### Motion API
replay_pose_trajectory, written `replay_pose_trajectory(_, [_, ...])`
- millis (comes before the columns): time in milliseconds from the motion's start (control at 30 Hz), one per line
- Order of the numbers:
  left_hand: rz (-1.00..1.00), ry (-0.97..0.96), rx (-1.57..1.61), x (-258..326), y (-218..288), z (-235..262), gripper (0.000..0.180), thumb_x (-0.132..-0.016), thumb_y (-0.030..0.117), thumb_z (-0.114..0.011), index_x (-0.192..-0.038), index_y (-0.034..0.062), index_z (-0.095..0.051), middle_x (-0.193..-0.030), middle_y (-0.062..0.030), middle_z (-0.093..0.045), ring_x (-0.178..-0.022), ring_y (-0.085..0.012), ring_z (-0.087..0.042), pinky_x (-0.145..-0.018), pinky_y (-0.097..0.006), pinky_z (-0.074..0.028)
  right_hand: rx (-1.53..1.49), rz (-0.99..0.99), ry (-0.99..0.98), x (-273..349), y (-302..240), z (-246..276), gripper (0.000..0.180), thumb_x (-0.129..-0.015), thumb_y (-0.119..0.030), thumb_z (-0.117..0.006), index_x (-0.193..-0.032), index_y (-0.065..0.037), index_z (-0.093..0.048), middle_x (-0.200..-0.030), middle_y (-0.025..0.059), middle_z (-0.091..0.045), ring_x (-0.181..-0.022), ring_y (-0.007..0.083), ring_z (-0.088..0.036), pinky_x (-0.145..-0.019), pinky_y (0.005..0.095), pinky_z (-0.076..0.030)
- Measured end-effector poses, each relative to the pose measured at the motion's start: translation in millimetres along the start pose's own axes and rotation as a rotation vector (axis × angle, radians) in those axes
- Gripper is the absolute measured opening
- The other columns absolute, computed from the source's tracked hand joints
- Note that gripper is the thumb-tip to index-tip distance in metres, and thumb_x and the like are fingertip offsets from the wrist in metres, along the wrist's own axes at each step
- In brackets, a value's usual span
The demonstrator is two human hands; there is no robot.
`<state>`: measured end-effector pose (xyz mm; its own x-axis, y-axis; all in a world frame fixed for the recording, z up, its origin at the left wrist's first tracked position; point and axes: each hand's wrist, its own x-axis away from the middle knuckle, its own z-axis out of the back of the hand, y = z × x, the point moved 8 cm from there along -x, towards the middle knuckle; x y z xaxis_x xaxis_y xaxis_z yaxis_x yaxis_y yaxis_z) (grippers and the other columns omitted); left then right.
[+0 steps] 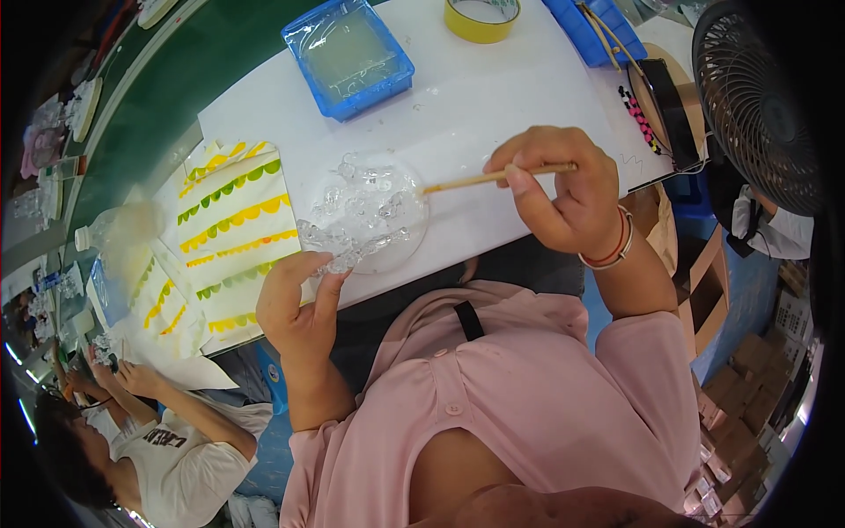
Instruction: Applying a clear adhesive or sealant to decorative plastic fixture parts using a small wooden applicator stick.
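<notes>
Head view showed work seemingly midway: left hand [297, 304] pinching a clear piece [354, 250], right hand [563, 187] gripping a stick [471, 179] right of the dish [393, 253], loose pieces [380, 204] inside it.

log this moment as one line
left hand: pinching clear bumpy piece | right hand: holding wooden stick, tip at right edge of round clear dish | blue tray: beyond dish

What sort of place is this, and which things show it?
Probably a handicraft workshop: clear, glassy pieces lie on a white worktable, another person seems busy with both hands at lower left, and cardboard boxes are stacked at lower right.
</notes>
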<state>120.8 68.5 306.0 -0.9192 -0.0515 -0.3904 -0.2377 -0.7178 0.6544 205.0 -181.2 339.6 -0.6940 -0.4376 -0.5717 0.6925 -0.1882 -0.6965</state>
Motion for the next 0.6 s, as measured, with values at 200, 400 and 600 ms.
replay_pose_trajectory(200, [-0.016,-0.003,-0.010,-1,2,0,0.026,-0.069,-0.001,-0.079,-0.090,-0.0011,-0.063,-0.083,-0.0074,-0.064,-0.072,-0.0163,-0.057,-0.068,-0.026,-0.046,0.083,0.115,-0.025,-11,4,-12,0.020,-0.081,0.007,-0.058,-0.098,-0.001,-0.050,-0.082,0.0147,-0.066,-0.065,0.0180,-0.062,-0.059,0.0258,-0.049])
replay_pose_trajectory(400, [0.035,0.008,-0.019,-2,1,0,0.024,-0.067,0.004,-0.080,-0.088,0.0033,-0.067,-0.083,-0.0101,-0.067,-0.076,-0.0255,-0.064,-0.070,-0.032,-0.049,0.090,0.162,-0.054,-14,3,-18,0.021,-0.078,0.007,-0.060,-0.096,-0.001,-0.051,-0.080,0.0134,-0.065,-0.064,0.0194,-0.061,-0.057,0.0272,-0.048])
replay_pose_trajectory(600, [0.005,0.032,-0.010,-1,4,-2,0.024,-0.066,0.004,-0.081,-0.086,0.0034,-0.067,-0.079,-0.0094,-0.066,-0.070,-0.0244,-0.062,-0.064,-0.031,-0.048,0.068,0.178,-0.079,-16,-7,-15,0.021,-0.075,0.007,-0.061,-0.092,-0.002,-0.052,-0.078,0.0129,-0.065,-0.061,0.0212,-0.060,-0.055,0.0283,-0.048])
